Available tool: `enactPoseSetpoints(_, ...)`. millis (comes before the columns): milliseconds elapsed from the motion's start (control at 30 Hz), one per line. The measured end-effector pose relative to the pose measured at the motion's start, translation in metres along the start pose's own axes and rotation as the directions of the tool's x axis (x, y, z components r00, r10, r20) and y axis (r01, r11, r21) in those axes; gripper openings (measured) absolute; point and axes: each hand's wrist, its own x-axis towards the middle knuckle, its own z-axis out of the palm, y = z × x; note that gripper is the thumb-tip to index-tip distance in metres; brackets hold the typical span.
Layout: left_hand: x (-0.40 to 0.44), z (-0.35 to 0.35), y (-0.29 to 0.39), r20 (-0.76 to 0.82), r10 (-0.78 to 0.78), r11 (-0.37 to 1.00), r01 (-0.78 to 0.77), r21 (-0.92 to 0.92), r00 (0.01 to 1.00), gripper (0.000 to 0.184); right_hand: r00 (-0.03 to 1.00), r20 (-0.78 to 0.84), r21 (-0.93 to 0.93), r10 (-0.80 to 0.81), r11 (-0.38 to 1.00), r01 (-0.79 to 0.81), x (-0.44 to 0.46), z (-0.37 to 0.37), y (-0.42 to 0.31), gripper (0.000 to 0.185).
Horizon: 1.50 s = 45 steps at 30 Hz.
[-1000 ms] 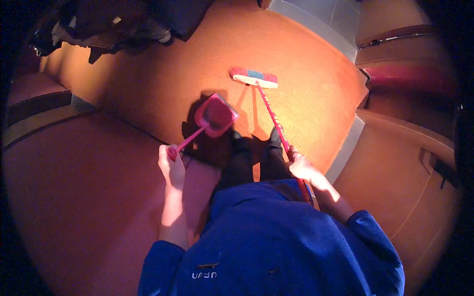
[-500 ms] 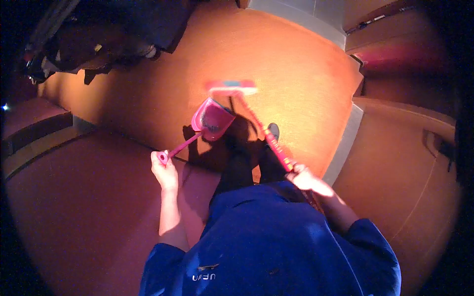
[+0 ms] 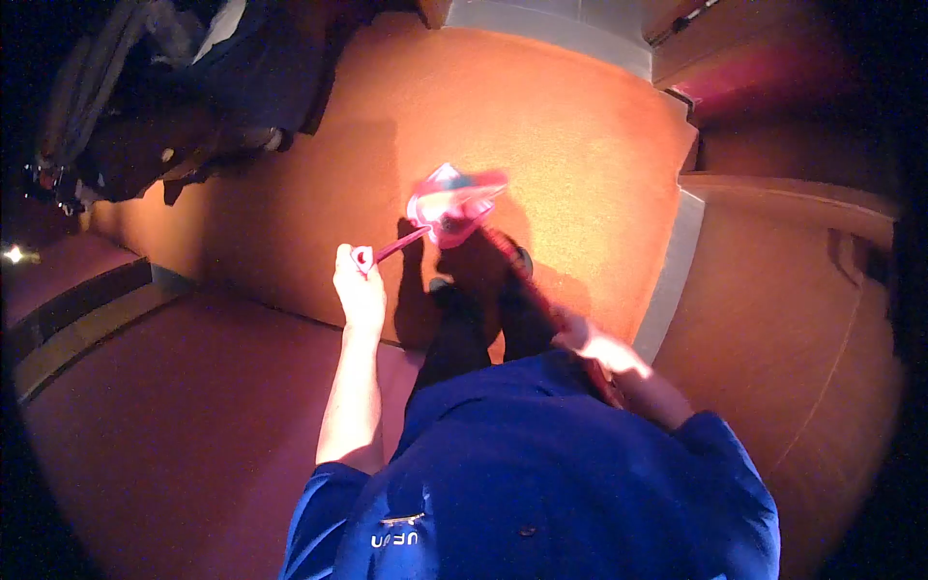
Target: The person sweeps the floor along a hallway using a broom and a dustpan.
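Observation:
My left hand (image 3: pixel 360 285) is closed round the end of a pink long-handled dustpan (image 3: pixel 454 232), whose pan is out in front of my feet. In my right hand (image 3: pixel 580 340) is the red handle of a broom (image 3: pixel 483 184), slanting forward and to the left. The broom head, blurred by motion, lies over the dustpan's far edge and hides part of the pan. A dark patch shows inside the pan, too blurred to name.
Orange floor (image 3: pixel 541 116) lies under the tools. Dark clothes or bags (image 3: pixel 193 106) are heaped at the upper left. A grey strip (image 3: pixel 672 275) edges the floor at right, beside a brown panel (image 3: pixel 773 319). A maroon surface (image 3: pixel 193 406) is at lower left.
My left hand has moved forward and right, carrying the dustpan to the broom head. The broom head, which was beyond the pan, now overlaps it.

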Motion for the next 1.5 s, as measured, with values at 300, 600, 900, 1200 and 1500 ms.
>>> enactPoseSetpoints(300, 0.007, -0.013, 0.028, 0.057, 0.037, 0.997, -0.034, -0.064, 0.998, 0.015, 0.801, -0.404, -0.047, 0.441, 0.865, -0.500, -0.058, -0.027, 0.067, 0.050)
enactPoseSetpoints(600, 0.019, -0.048, 0.008, 0.205, 0.231, 0.973, -0.224, -0.058, 0.951, 0.009, 0.925, -0.377, 0.012, -0.050, 0.998, 0.059, -0.027, 0.090, -0.008, 0.032)
enactPoseSetpoints(900, 0.030, -0.050, 0.049, 0.285, 0.208, 0.978, -0.190, -0.090, 0.936, 0.010, 0.869, -0.494, 0.148, 0.016, 0.987, 0.066, -0.096, 0.063, -0.040, 0.046)
enactPoseSetpoints(1200, 0.041, -0.060, 0.067, 0.346, 0.308, 0.949, -0.263, -0.172, 0.886, 0.009, 0.721, -0.338, 0.344, 0.605, 0.792, -0.504, -0.098, 0.061, -0.055, 0.042)
enactPoseSetpoints(1500, 0.036, -0.069, 0.089, 0.365, 0.388, 0.915, -0.402, -0.040, 0.846, 0.011, 0.872, -0.475, 0.306, 0.116, 0.951, 0.040, -0.116, 0.114, -0.143, 0.048)
